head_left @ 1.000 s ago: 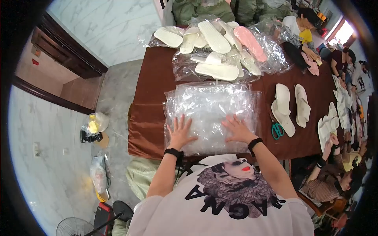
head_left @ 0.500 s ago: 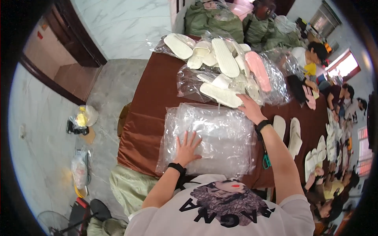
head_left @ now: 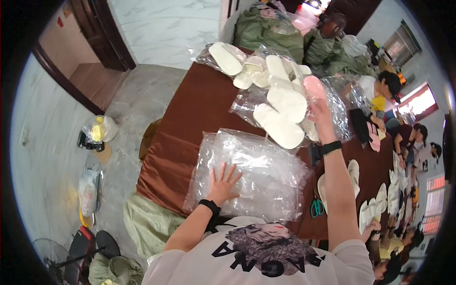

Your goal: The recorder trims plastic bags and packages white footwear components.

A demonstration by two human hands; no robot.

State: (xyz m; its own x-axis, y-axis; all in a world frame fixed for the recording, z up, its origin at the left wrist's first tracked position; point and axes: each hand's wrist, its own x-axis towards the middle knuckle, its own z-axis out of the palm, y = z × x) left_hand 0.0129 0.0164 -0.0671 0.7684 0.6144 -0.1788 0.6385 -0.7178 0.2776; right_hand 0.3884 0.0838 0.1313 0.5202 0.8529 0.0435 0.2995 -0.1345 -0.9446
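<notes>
Marble-grey floor fills the left of the view, where a small clear bag with something yellow inside (head_left: 97,130) sits near a dark wooden door frame (head_left: 102,35), and a black fan and stand (head_left: 76,249) are cut off low at the rim. Further right, a long table under a brown cloth (head_left: 190,118) carries a flat stack of clear, crinkled plastic bags (head_left: 256,173) at its near edge. The left hand (head_left: 222,183) lies palm-down on that stack with its fingers spread wide, apparently pinning the slippery sheets so they do not slide; a black band circles the wrist. Beyond the stack, a heap of white flat slippers in loose clear wrapping (head_left: 275,102) is piled toward the table's far end. The right hand (head_left: 319,111) is stretched out over that heap, beside a pale pink slipper (head_left: 313,88); seen from behind, whether its fingers pinch the wrapping or a slipper I cannot tell. Right of the arm, green-handled scissors (head_left: 317,208) lie on the cloth near more white slippers laid out in pairs (head_left: 380,204). Other people (head_left: 387,88) work along the far right edge, warped by the lens and partly cropped, so their hands are hard to make out.
</notes>
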